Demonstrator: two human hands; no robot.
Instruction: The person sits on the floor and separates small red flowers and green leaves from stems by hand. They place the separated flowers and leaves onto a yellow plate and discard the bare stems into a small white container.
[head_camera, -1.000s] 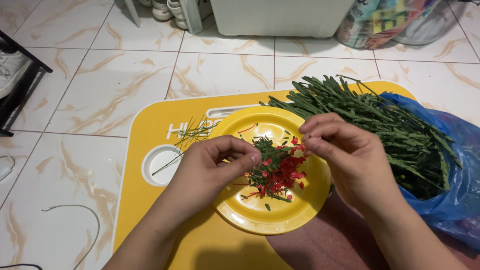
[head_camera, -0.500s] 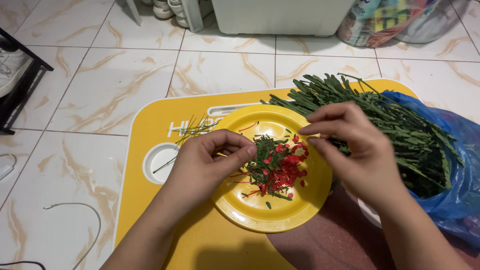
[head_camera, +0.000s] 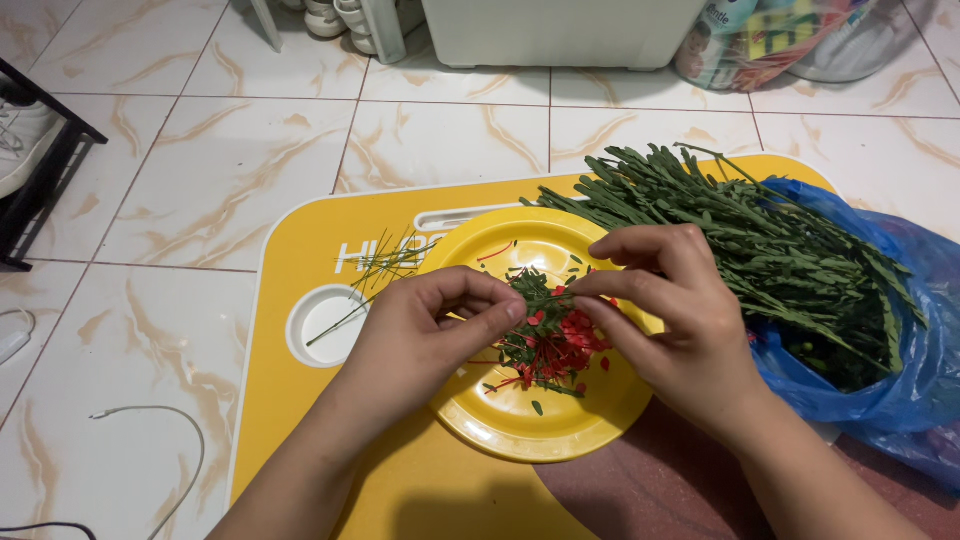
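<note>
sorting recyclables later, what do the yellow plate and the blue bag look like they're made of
Yellow plate: probably plastic, smooth and glossy, with soft light glare on its rim. Blue bag: thin plastic film, crinkled, shiny and slightly see-through over the green stems.

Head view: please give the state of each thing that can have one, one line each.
Round yellow plastic plate: flat on table, holding plant bits.
Red and green plant bits: heaped.
Blue plastic bag: open.
Green stems: lying across bag.
Left hand: pinching.
Right hand: pinching.
</note>
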